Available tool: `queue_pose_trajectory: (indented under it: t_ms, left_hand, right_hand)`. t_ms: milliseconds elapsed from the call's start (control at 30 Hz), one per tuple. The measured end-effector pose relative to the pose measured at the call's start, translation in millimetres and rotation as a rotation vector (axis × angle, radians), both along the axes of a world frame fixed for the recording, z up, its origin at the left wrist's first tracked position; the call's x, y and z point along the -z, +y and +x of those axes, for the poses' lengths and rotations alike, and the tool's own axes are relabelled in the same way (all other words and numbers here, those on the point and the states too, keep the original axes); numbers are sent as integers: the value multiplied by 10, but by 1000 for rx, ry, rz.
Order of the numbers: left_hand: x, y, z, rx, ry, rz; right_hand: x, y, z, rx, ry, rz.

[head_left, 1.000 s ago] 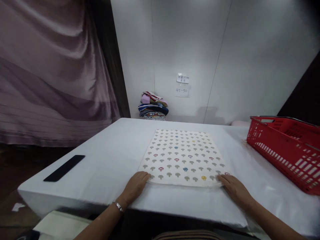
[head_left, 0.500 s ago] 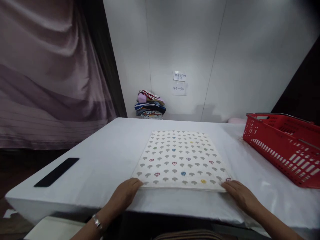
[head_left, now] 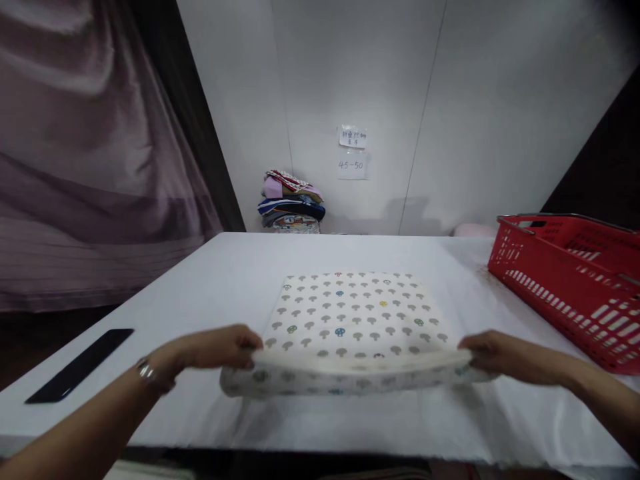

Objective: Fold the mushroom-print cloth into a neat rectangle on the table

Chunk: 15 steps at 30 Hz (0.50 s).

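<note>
A white cloth [head_left: 350, 320] printed with grey and coloured mushrooms lies on the white-covered table [head_left: 200, 287]. Its near edge is lifted and bends back over the part that lies flat. My left hand [head_left: 220, 347], with a silvery band at the wrist, pinches the near left corner. At the near right corner my right hand [head_left: 505, 357] pinches the same edge, so that it stretches between the two hands. The raised edge is slightly blurred by motion.
A red plastic basket [head_left: 565, 287] stands at the right of the table. A flat black object [head_left: 80, 363] lies near the left edge. Folded fabrics [head_left: 293, 203] are stacked by the back wall, left of paper signs [head_left: 353, 153]. A mauve curtain [head_left: 90, 167] hangs at left.
The cloth's near edge lay flat under both hands; now they hold it up off the table, folded away from me. My hands have risen and spread apart. The view has shifted slightly.
</note>
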<state>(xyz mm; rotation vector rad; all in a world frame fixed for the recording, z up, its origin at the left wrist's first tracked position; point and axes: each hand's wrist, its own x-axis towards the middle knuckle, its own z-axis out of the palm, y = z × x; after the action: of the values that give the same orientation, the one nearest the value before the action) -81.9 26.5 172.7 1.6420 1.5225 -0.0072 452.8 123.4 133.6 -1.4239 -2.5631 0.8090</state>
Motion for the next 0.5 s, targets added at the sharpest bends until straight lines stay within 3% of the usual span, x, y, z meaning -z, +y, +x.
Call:
queue_pose_trajectory:
  t_ms: [67, 133, 200, 333, 400, 500]
  left_hand:
    - [-55, 525, -88, -35, -41, 24]
    - [35, 979, -142, -138, -63, 67]
    - [238, 1305, -164, -298, -79, 100]
    - [649, 1606, -221, -518, -165, 51]
    - [735, 1677, -288, -523, -248, 17]
    - [756, 1810, -371, -522, -331, 77]
  right_hand:
    - [-182, 498, -202, -87, 49, -196]
    - [-167, 1000, -402, -8, 86, -116]
    - [22, 1420, -563, 100, 87, -9]
    - [496, 1859, -695, 182, 77, -38]
    - [606, 1941, -678, 196, 148, -125]
    - [637, 2050, -650, 221, 286, -220]
